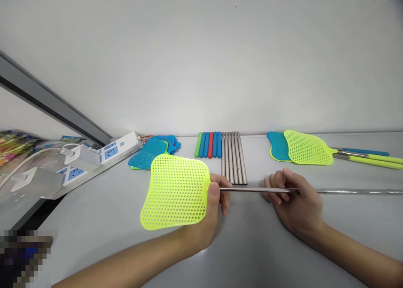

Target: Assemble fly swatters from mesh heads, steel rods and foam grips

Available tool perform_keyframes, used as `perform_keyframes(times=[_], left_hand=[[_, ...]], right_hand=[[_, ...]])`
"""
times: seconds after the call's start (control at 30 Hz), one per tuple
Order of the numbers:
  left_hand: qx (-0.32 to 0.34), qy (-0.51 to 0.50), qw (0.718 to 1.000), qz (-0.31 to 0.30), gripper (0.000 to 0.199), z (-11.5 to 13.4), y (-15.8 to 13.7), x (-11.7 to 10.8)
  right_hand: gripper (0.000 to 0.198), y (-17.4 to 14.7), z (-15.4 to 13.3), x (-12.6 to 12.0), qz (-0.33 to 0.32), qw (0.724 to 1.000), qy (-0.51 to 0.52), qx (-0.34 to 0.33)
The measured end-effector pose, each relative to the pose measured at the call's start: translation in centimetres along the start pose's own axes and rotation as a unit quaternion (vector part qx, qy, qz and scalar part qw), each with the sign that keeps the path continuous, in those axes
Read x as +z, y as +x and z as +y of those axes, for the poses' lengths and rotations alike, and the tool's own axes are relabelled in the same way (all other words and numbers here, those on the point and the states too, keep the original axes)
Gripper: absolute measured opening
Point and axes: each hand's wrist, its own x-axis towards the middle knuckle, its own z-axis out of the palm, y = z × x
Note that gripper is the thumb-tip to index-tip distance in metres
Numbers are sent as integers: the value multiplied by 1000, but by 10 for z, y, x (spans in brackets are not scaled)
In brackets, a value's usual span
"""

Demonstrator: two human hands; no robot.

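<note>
My left hand [209,221] is closed on the neck of a yellow-green fly swatter head [176,191], thumb on top, where a metal telescopic rod [242,189] joins it. The rod runs level to the right, extended, past the frame's edge. Farther along, the curled fingers and thumb of my right hand [297,206] close around the rod. Just behind my left hand lie several metal rods [234,158] side by side, and beside them a row of green, blue and red handle sleeves [210,145].
Blue and green swatter heads [147,153] are piled at the back left. Assembled swatters [310,148] with blue and yellow-green handles lie at the back right. A white power strip [110,153] with plugs and cable stands at the left, near plastic-wrapped packets [17,147]. A wall closes the back.
</note>
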Motion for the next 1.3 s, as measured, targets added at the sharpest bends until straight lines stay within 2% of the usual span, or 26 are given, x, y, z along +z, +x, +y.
perform_keyframes(times=[0.2, 0.4, 0.53, 0.73, 0.9, 1.0, 1.13, 1.3], left_hand=[[-25, -5, 999, -21, 36, -4, 2, 0], [-82, -14, 995, -52, 41, -2, 6, 2], [-97, 6, 994, -46, 42, 1, 8, 1], [-91, 18, 993, -75, 40, 0, 7, -4], [-96, 22, 988, -116, 39, 0, 8, -6], [-72, 26, 987, -142, 38, 1, 7, -4], [-62, 15, 985, -161, 36, 0, 4, -2], [-56, 35, 984, -164, 36, 2, 2, -2]], right_hand=[[41, 4, 6, -3, -22, 998, -55, 26], [43, 3, 7, -3, -34, 998, -40, 36], [46, 3, 6, -4, -66, 995, -27, 73], [49, 5, 2, -7, -127, 984, -43, 114], [50, 3, 2, -7, -165, 977, -57, 120], [52, 0, 3, -8, -195, 968, -101, 123], [54, -2, 6, -9, -235, 953, -157, 109], [55, -4, 8, -9, -250, 944, -196, 89]])
